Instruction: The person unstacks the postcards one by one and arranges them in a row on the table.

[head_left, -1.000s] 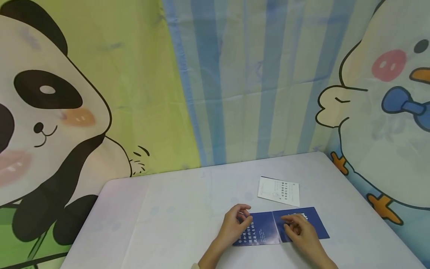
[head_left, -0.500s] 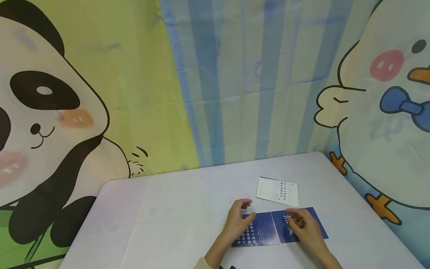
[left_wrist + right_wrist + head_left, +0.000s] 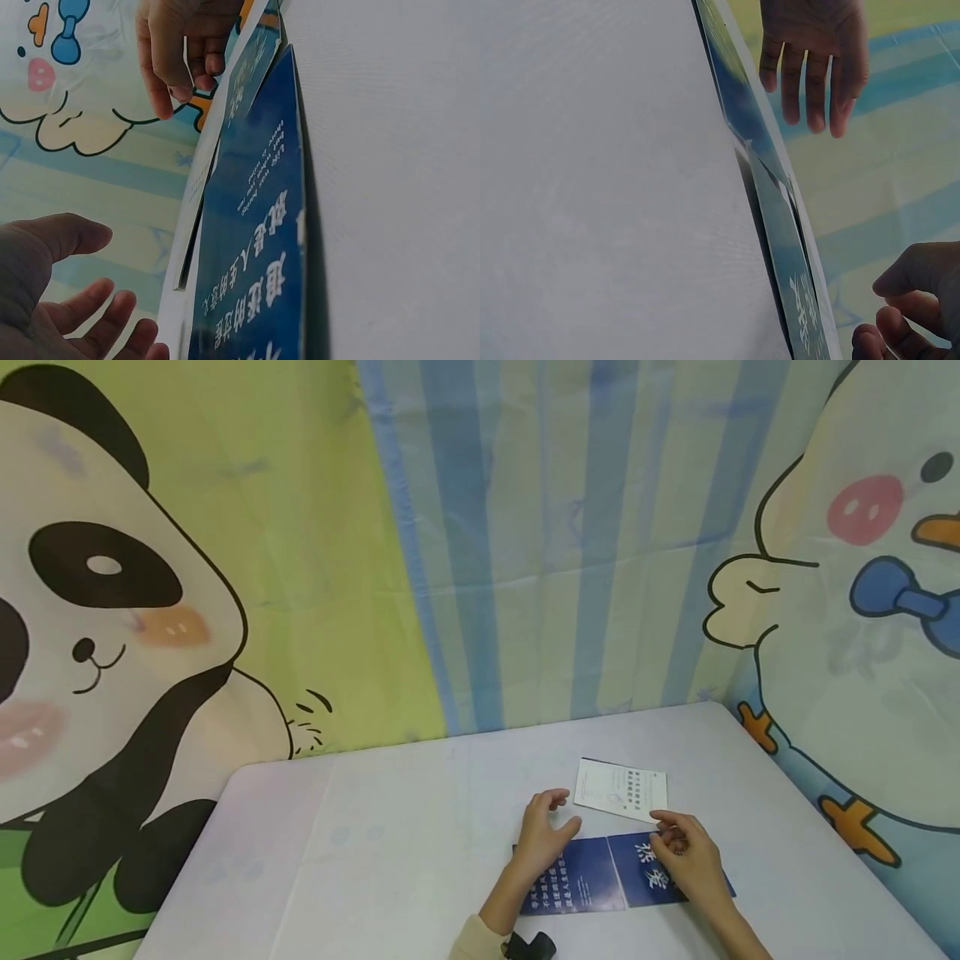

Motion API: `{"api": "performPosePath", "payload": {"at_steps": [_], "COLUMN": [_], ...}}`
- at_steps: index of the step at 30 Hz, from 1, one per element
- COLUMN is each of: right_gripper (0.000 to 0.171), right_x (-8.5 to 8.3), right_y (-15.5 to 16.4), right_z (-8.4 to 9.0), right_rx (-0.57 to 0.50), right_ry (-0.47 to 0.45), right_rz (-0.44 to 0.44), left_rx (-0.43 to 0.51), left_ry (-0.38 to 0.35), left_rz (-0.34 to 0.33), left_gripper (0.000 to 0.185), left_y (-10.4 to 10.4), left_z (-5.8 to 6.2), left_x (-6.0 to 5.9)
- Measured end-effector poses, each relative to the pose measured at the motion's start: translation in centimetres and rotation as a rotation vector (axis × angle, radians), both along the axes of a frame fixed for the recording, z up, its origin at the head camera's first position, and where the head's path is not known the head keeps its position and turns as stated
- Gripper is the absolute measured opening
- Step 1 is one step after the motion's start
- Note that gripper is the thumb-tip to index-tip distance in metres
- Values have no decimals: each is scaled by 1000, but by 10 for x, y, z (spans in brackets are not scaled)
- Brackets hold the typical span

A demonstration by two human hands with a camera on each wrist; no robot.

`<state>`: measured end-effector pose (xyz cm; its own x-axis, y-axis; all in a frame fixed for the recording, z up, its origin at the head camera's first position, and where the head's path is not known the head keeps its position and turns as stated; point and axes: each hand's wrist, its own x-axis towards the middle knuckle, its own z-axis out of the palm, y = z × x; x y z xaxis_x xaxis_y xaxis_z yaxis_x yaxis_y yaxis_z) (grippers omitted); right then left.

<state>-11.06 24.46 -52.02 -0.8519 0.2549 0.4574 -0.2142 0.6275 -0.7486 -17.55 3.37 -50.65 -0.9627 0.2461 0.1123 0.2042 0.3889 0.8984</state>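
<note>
Two dark blue rectangular paper cards printed with white characters lie flat, edge to edge, on the pale table (image 3: 360,852) — the left blue card (image 3: 573,881) and the right blue card (image 3: 651,877). Since half a second ago both hands have lifted off them and moved toward the white printed card (image 3: 621,789) lying just beyond. The left hand (image 3: 546,837) now hovers with fingers loosely spread, gripping nothing — its fingertips near the white card's left edge. The right hand (image 3: 686,856) hangs over the right blue card, fingers loosely curled and empty, more of the card's white characters uncovered than before.
</note>
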Motion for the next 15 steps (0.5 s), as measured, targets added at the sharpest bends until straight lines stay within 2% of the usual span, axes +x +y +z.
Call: {"api": "performPosePath", "payload": {"at_steps": [7,11,15], "right_gripper": [36,37,39], "right_x": [-6,-11,-17], "right_y": [6,11,16], "right_z": [-1,1,2], "right_rx": [17,20,9], "right_ry": [-92,-180,-232], "right_rz": [-51,-84,-97], "left_rx": [-81,-102,-119], "left_ry": [0,8,19], "left_rz": [15,28,36], "left_gripper": [45,44,43], "left_y": [6,9,13], "left_z": [-8,-8,-8], "left_x": [-3,-6,-10]}}
